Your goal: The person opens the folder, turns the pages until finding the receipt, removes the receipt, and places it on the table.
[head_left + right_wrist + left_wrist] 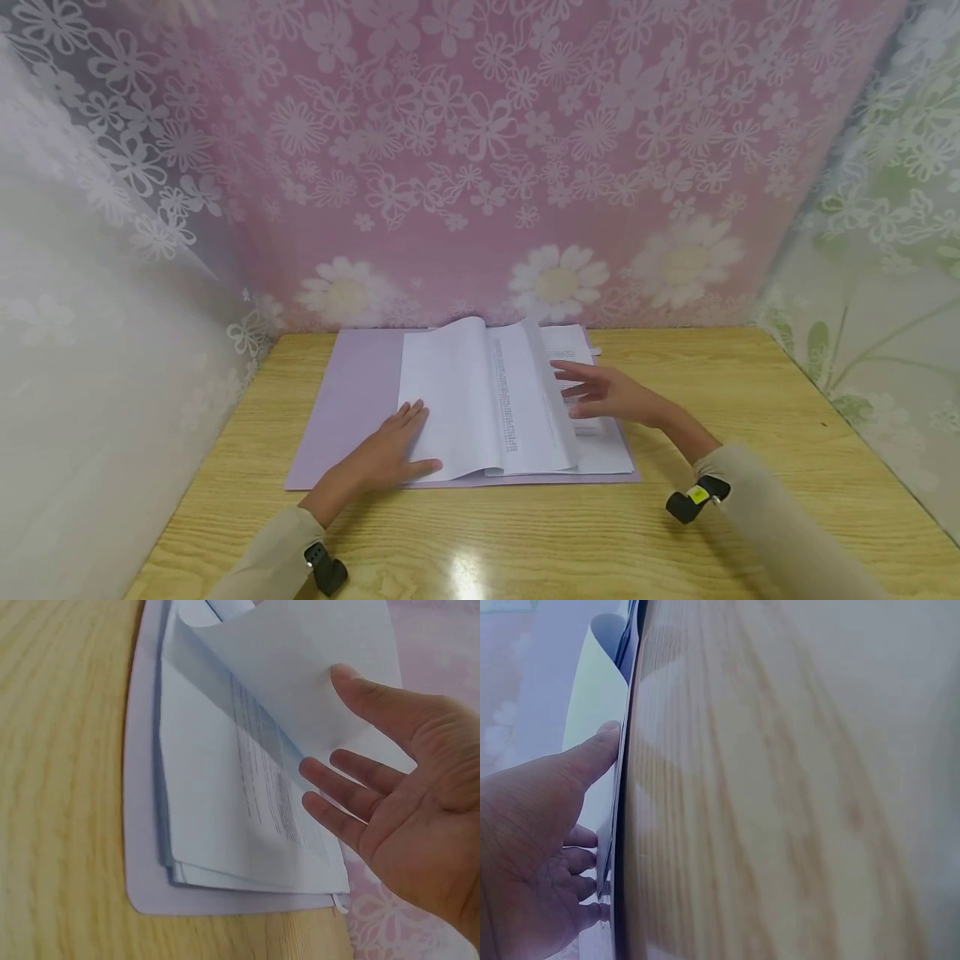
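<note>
Over the right half of the lilac folder [358,383], the raised printed sheet [531,400] could spring back: right hand [617,395], grip spread, pinches nothing; left hand [386,451], splayed, merely rests on the leftmost page [450,383]

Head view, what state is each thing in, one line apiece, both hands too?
Purple folder: open on the table
Left page: turned over, arched near the fold
Middle sheet: partly lifted
Lower papers: lying in the folder
Left-hand grip: spread, resting on the left page
Right-hand grip: fingers extended beside the middle sheet
</note>
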{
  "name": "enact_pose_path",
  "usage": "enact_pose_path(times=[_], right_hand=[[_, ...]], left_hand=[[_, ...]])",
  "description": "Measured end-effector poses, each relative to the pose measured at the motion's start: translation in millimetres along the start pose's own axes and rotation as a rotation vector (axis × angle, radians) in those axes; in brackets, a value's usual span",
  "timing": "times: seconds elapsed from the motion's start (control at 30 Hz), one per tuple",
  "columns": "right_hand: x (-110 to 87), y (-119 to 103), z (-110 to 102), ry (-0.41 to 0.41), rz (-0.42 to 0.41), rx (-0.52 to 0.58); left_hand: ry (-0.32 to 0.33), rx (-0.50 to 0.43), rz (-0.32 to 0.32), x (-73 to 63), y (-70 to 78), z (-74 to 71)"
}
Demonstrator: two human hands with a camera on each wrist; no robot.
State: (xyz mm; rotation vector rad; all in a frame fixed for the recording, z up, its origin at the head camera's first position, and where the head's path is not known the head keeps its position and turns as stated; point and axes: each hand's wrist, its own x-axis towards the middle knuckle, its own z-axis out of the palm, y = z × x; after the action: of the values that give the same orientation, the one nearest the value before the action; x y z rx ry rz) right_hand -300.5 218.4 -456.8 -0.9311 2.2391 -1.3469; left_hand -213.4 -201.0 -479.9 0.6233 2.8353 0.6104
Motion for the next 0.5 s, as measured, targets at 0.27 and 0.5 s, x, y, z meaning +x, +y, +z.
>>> enact_pose_path(times=[0.27, 0.5], right_hand=[[2.6, -10.9, 19.7, 0.006, 0.006, -0.153], [6.2, -17.6, 31.8, -0.01, 0.004, -0.191]], left_hand=[[-0.005, -0.011, 0.008, 0.0, -0.4, 1.0], [-0.004, 0.0, 0.008, 1.7, -4.3, 2.4]])
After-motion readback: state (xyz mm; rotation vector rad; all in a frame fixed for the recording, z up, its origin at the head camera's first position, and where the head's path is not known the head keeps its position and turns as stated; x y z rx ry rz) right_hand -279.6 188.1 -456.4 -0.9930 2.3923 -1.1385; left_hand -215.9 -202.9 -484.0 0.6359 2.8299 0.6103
